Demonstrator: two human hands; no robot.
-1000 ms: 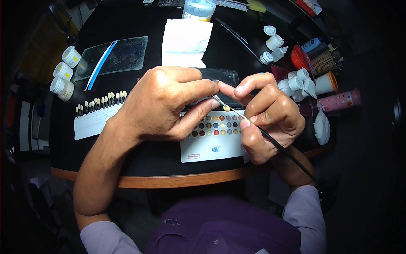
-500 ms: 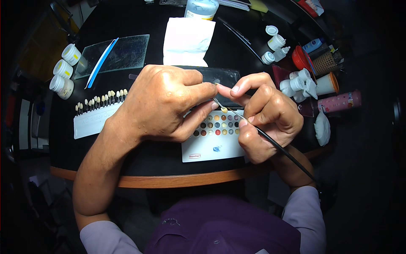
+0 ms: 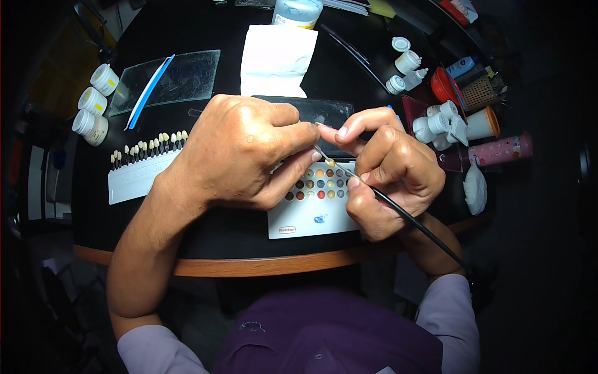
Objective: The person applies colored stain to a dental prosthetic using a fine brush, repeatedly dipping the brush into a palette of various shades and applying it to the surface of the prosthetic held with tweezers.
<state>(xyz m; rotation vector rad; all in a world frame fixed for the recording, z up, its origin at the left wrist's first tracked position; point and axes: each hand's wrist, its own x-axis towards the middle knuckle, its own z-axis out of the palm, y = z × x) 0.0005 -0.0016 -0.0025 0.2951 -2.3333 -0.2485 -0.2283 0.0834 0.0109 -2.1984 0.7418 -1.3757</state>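
Note:
My left hand [image 3: 246,153] is closed, thumb and forefinger pinching a thin metal stem whose other end is hidden. At the stem's tip sits a small cream tooth-shaped piece [image 3: 329,161]. My right hand [image 3: 402,165] grips a slim brush [image 3: 411,218] with a dark handle. The brush's thin front end points at the tooth piece; whether they touch I cannot tell. My right forefinger reaches out close to the left fingertips. Under both hands lies a white palette [image 3: 302,218] with rows of round wells in brown, yellow, grey and red, partly covered.
On the left stand a row of tooth shade tabs [image 3: 149,146] on a white holder, a glass plate [image 3: 187,78] and white jars [image 3: 93,100]. A white tissue [image 3: 277,59] lies ahead. To the right are small pots [image 3: 439,121], a red bowl [image 3: 441,84] and a pink bottle [image 3: 501,148].
My right hand and the brush have shifted very slightly left. The left hand and the tooth piece stay nearly in place.

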